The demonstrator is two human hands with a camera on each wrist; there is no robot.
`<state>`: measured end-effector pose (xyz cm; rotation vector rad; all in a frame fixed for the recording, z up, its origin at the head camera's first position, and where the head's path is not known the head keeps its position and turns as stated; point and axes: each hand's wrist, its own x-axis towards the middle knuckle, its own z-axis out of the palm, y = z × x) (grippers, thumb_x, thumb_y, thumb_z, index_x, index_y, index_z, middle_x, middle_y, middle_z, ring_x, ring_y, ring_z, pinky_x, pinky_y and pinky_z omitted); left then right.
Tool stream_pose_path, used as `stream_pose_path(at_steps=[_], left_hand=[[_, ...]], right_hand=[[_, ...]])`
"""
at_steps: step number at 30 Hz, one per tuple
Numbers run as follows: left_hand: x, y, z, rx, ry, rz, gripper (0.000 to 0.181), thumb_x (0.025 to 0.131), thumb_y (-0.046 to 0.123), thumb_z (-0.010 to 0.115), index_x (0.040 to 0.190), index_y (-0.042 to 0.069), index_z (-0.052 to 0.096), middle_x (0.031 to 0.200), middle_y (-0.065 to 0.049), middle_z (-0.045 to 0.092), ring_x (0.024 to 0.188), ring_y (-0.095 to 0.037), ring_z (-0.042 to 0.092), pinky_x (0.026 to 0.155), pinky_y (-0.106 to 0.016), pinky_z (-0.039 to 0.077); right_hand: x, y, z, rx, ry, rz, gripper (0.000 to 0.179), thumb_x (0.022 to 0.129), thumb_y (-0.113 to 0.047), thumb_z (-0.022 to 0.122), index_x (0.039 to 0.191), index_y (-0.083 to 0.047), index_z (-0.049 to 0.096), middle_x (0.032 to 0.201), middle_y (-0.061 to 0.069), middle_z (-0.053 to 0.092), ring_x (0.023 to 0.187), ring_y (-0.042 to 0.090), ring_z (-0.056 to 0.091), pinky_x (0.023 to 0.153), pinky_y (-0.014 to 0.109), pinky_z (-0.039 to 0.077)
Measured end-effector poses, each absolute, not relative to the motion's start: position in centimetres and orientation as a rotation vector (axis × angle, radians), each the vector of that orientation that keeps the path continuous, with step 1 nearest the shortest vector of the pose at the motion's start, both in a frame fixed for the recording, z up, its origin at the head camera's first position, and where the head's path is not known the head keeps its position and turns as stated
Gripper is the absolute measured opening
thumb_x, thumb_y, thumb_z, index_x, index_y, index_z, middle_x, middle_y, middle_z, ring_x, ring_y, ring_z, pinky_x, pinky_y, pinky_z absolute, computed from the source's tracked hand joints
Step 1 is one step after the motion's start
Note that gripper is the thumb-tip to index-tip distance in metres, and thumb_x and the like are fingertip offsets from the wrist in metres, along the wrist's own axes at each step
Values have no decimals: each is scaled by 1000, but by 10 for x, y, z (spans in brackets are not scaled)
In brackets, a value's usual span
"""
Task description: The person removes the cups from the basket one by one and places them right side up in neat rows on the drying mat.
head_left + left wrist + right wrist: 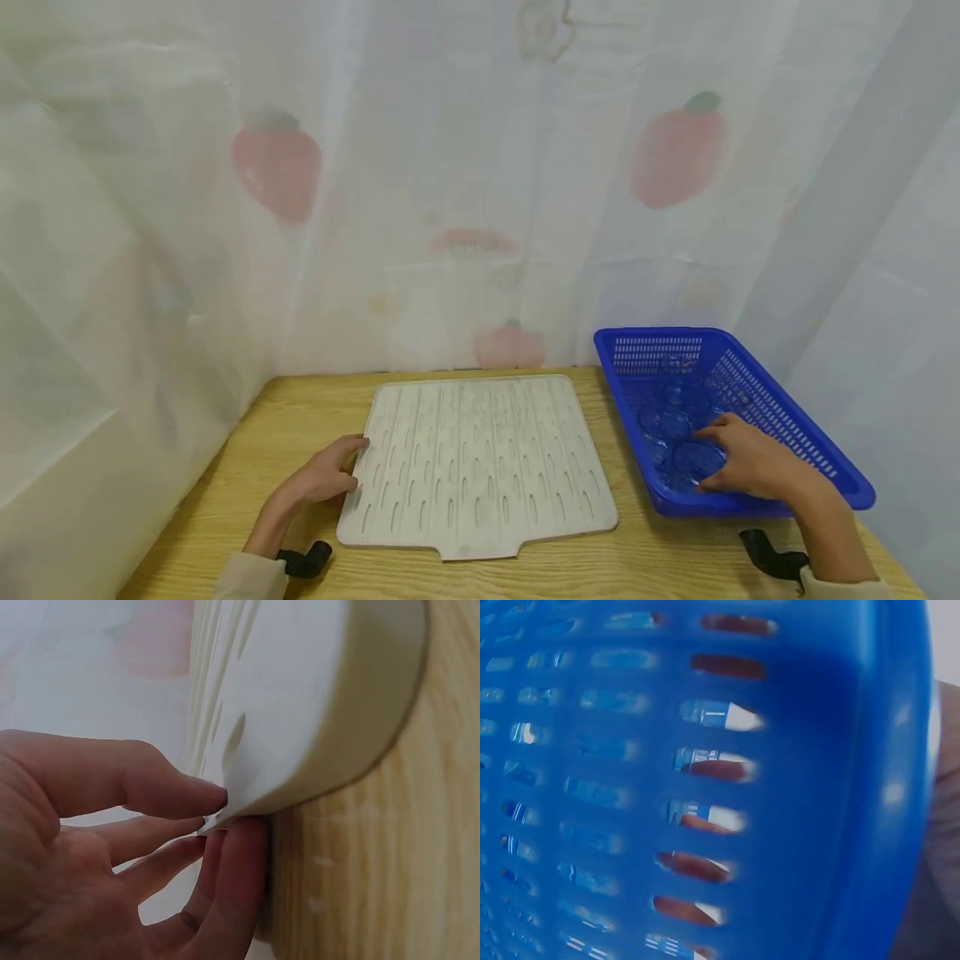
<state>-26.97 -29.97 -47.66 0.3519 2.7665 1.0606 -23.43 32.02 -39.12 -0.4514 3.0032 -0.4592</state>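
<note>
A white slotted draining board (480, 462) lies on the table, its short tab facing me. My left hand (322, 477) pinches its left edge, the thumb (176, 793) against the upper side and the fingers (244, 855) under the rim. Inside the blue basket (645, 454) at the right are several clear glass vessels (663, 423). My right hand (750, 460) reaches over the basket's near right side, thumb and fingertips on either side of a glass's round rim (684, 458). Whether they grip it I cannot tell. Through the basket slots in the right wrist view, parts of fingers (724, 667) show.
The wooden table (300, 400) carries the board and basket. White curtains (465, 167) with fruit prints hang behind and at both sides, close to the table's edges. The basket's raised wall (802, 787) stands between the right wrist camera and the glasses.
</note>
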Motion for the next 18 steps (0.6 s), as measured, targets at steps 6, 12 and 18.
stream_pose_path(at_steps=[6,12,18], left_hand=[[-270,-299,-476,309,2740,1072,77,74,-7,64,148,-13,44,159,-37,33,147,-54,31,108,-57,42],[-269,-301,-478,278,2678,1154,79,75,-8,63,151,-12,40,163,-36,27,130,-43,44,86,-39,51],[-270,-303,-480,289,2678,1149,80,75,-7,64,151,-12,40,164,-35,26,137,-44,39,91,-41,49]], right_hand=[[-235,324,-393,-433,2992,-446,72,73,-41,91,123,6,69,129,35,55,114,56,56,85,61,53],[-234,325,-393,-448,3021,-460,72,71,-44,91,121,4,70,142,41,45,126,66,45,90,68,49],[-232,327,-392,-490,3047,-478,72,71,-44,90,123,3,69,145,42,45,128,68,42,92,72,46]])
